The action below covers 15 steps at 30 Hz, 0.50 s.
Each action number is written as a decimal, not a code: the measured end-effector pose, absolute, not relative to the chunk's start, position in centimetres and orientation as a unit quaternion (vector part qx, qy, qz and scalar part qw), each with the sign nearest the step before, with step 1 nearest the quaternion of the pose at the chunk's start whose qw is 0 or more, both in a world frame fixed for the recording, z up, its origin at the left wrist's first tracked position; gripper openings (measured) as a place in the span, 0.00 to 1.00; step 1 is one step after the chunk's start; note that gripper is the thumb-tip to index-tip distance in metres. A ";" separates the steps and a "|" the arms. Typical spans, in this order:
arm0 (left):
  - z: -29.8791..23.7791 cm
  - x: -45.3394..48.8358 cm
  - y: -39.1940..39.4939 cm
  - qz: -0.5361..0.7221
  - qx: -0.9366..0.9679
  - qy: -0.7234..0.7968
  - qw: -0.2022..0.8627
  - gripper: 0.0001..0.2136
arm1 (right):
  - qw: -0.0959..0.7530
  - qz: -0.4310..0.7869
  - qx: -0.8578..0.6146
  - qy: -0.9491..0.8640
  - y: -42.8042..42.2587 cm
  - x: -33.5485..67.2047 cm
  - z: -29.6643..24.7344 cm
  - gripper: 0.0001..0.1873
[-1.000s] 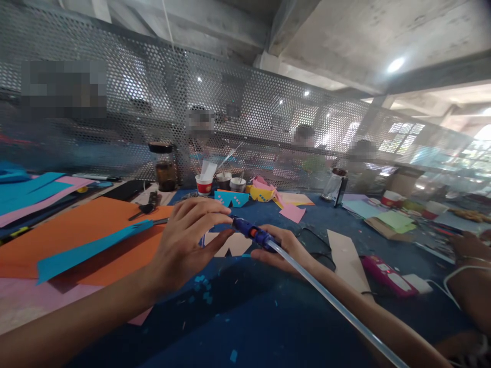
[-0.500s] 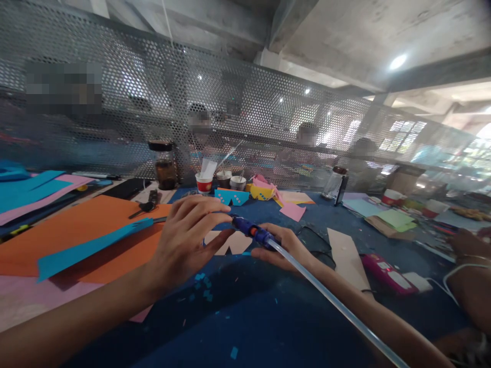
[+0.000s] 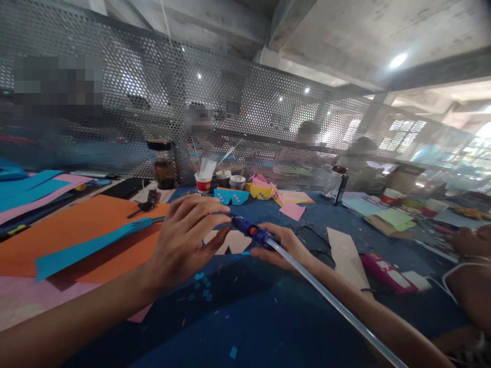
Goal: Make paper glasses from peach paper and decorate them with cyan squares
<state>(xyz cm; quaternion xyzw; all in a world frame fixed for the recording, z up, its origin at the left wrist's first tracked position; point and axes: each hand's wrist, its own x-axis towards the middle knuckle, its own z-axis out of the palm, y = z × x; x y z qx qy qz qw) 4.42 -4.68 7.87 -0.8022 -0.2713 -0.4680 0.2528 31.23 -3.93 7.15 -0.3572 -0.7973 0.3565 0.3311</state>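
My right hand [image 3: 282, 243] is wrapped round a blue hot glue gun [image 3: 249, 228], whose nozzle points left. A long translucent glue stick [image 3: 330, 296] runs out of its back towards the lower right. My left hand [image 3: 187, 230] is beside the nozzle, its thumb and fingers apart; whether a fingertip touches the nozzle I cannot tell. Beneath the gun lies a peach paper cutout [image 3: 238, 244] with a notch in its lower edge, partly hidden by my left hand. Farther back stand a blue paper piece with dots [image 3: 231, 197] and a yellow one [image 3: 261, 192].
Orange paper [image 3: 115, 209] with a blue strip [image 3: 92, 248] covers the left side. Paper cups [image 3: 203, 183] and a jar [image 3: 164, 168] stand by the perforated screen [image 3: 249, 102]. On the right are a magenta power strip [image 3: 389, 273], cables and another person's arm [image 3: 470, 286].
Both hands and the glue gun hold nearly the same pose. The view has shifted very slightly; nothing was taken up or let go.
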 end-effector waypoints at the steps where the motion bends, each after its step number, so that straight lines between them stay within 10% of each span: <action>1: 7.9 4.5 -4.7 -0.467 -0.803 -0.270 0.253 0.11 | 0.331 0.355 -0.356 -0.799 -3.9 31.2 7.1 0.25; 15: 8.0 4.4 -4.8 -0.454 -0.805 -0.264 0.277 0.10 | 0.332 0.354 -0.355 -0.799 -4.0 31.2 7.2 0.26</action>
